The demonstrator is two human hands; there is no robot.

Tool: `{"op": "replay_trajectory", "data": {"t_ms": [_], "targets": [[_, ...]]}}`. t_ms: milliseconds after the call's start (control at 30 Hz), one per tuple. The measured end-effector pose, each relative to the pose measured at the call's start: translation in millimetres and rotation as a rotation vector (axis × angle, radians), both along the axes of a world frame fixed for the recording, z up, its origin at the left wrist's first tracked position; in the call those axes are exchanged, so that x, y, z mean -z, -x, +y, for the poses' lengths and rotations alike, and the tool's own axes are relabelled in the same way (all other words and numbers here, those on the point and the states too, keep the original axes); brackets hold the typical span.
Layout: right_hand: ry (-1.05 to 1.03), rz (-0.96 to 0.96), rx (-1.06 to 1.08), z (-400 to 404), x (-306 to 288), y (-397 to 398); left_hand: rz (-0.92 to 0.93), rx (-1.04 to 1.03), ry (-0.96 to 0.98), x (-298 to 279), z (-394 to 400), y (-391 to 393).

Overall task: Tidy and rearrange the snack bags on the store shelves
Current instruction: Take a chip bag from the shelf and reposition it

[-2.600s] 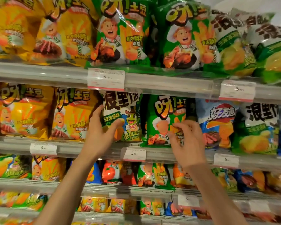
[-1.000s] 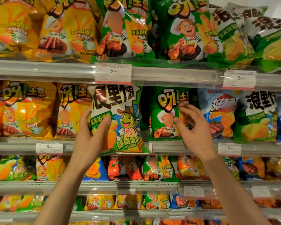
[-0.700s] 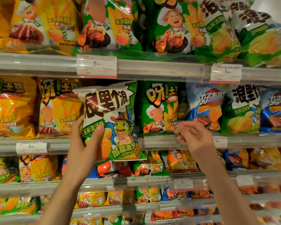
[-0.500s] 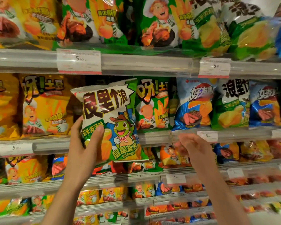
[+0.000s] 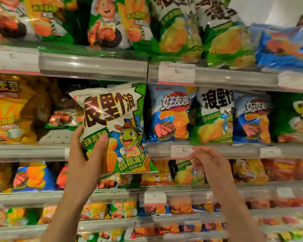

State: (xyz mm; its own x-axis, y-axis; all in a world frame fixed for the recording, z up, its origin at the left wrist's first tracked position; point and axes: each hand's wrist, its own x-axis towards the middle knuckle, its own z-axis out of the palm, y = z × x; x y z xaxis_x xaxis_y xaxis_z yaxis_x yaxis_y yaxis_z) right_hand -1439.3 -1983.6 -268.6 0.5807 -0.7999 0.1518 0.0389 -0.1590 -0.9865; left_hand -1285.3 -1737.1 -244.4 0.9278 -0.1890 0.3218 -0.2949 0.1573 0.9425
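Note:
My left hand (image 5: 85, 160) grips a white-and-green snack bag with a cartoon frog in a hat (image 5: 115, 130), held upright in front of the second shelf (image 5: 217, 151). Its thumb lies across the bag's front, lower left. My right hand (image 5: 209, 161) hangs just below that shelf's front rail with loosely curled fingers and holds nothing. On the shelf to the right stand a blue bag (image 5: 170, 116), a matching white-and-green bag (image 5: 214, 117) and another blue bag (image 5: 252, 119). Behind the held bag is a dark gap with a green bag lying flat (image 5: 63, 119).
Yellow bags (image 5: 9, 110) fill the second shelf at the left. The top shelf (image 5: 93, 65) carries green, white-green and blue bags. Price tags (image 5: 176, 73) hang on the rails. Lower shelves hold several smaller bags (image 5: 33, 177). The picture is motion-blurred.
My left hand pulled the frog bag off the shelf and carried it rightward. My right hand let go of the green bag and dropped below the rail. The view swung right.

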Motion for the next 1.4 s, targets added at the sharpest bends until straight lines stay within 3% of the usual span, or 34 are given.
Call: {"op": "replay_trajectory", "data": {"t_ms": [500, 1033, 1233, 1400], "targets": [[0.227, 0.015, -0.039, -157, -26, 59, -0.028, -0.014, -0.086, -8, -143, 86], [0.583, 0.280, -0.012, -178, -39, 38, -0.037, -0.021, -0.162, -10, -159, 77], [0.490, 0.291, -0.097, -178, -40, 46, -0.036, -0.009, -0.153, -11, -162, 83], [0.233, 0.107, -0.199, -184, -36, 63, -0.014, -0.001, -0.107, -10, -172, 101]]}}
